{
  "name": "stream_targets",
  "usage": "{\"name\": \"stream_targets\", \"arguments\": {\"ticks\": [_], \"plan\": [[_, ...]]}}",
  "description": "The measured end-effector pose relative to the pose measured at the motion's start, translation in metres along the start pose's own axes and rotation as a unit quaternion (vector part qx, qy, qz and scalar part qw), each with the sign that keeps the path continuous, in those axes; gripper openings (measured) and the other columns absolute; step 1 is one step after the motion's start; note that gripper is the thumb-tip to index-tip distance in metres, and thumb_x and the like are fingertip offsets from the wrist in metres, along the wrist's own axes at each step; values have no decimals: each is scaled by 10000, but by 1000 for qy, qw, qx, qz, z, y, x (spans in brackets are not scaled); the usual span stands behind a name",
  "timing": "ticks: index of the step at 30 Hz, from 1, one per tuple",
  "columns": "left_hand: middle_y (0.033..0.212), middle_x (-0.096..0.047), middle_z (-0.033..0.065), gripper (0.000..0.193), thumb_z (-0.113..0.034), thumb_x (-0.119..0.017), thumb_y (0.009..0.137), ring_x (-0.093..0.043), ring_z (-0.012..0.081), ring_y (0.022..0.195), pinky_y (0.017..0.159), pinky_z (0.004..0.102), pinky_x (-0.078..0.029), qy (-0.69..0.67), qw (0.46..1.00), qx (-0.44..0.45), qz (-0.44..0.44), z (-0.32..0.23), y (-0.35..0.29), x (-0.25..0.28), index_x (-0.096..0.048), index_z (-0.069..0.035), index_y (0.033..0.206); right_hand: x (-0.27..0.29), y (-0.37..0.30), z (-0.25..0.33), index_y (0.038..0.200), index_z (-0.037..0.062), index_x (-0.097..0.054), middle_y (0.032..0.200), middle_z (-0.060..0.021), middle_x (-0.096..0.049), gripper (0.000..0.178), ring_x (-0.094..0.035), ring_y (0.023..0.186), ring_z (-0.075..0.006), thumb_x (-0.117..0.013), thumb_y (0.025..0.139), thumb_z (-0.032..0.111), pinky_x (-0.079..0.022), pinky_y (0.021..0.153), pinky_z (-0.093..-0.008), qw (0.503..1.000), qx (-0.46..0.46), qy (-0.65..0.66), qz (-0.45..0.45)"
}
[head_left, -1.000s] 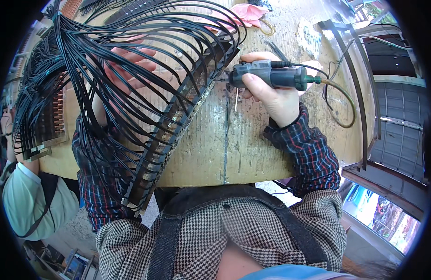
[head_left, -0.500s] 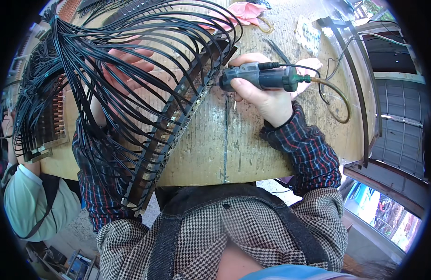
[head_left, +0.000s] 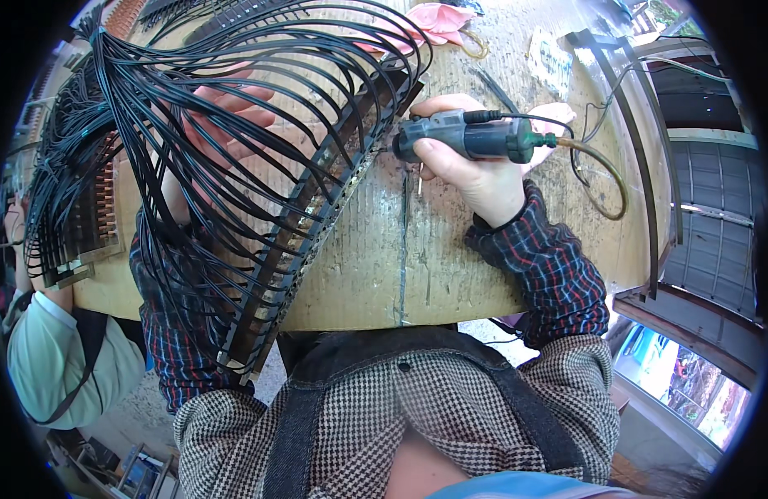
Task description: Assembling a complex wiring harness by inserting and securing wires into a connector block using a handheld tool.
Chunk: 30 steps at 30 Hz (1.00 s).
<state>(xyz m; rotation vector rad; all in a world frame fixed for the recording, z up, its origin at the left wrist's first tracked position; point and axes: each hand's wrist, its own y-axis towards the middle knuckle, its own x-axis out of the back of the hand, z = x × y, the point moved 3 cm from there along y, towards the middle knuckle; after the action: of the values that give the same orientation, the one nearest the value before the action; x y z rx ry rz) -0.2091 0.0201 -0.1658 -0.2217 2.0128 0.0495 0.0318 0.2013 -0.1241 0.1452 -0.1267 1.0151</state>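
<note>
My right hand is closed around a dark cylindrical power tool with a green collar, a black cord and a brownish hose. The tool's front end points left, close to the edge of a long dark rail fixture lying slantwise on the table. Black cables run from a thick bundle at the upper left and fan out to slots along that rail. Behind these cables, my left hand is partly hidden; its fingers are apart, and no object shows in it.
More black cables hang over a rack of copper-coloured pins at the left. Beside it a person in a pale sleeve sits. Pink cloth lies at the table's back. Dark metal strips run along the worn wooden table's right side.
</note>
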Motion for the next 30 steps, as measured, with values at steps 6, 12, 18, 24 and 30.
{"name": "stream_targets", "arguments": {"ticks": [6,12,18,24,30], "plan": [[1093,-528,112,694,-644,-263,854,-561,246,929,777,418,-492,34,999,-4,4,-3,0,0,-412,-61,1199,-2,-1,0,1023,23,-595,840,-39,-616,310,-568,716,-90,-713,751,115,-475,653,-226,998,-29,44,-18],[1121,-522,134,737,-655,-232,853,-564,257,946,780,413,-501,68,998,-7,10,-4,1,0,-390,-40,1227,-1,0,-1,1023,19,-592,840,-41,-618,312,-572,719,-92,-714,751,111,-477,654,-228,999,-15,35,-19],[1148,-516,156,780,-667,-202,852,-566,269,963,783,407,-511,101,995,-9,16,-5,3,0,-367,-20,1255,-1,0,-1,1029,15,-588,843,-41,-619,325,-577,729,-93,-721,749,114,-480,661,-229,999,-23,44,-11],[1175,-510,177,823,-678,-172,851,-569,280,979,786,402,-520,134,991,-12,19,-6,5,1,-344,1,1282,-1,-2,6,1032,16,-586,839,-35,-616,327,-573,724,-92,-722,750,113,-478,660,-228,998,-20,51,-14],[1202,-504,199,866,-689,-141,850,-571,291,996,789,396,-530,163,986,-15,21,-6,7,4,-322,22,1310,-2,-3,7,1027,19,-594,844,-33,-611,323,-571,730,-101,-720,746,114,-475,665,-234,998,-35,42,0]]}}
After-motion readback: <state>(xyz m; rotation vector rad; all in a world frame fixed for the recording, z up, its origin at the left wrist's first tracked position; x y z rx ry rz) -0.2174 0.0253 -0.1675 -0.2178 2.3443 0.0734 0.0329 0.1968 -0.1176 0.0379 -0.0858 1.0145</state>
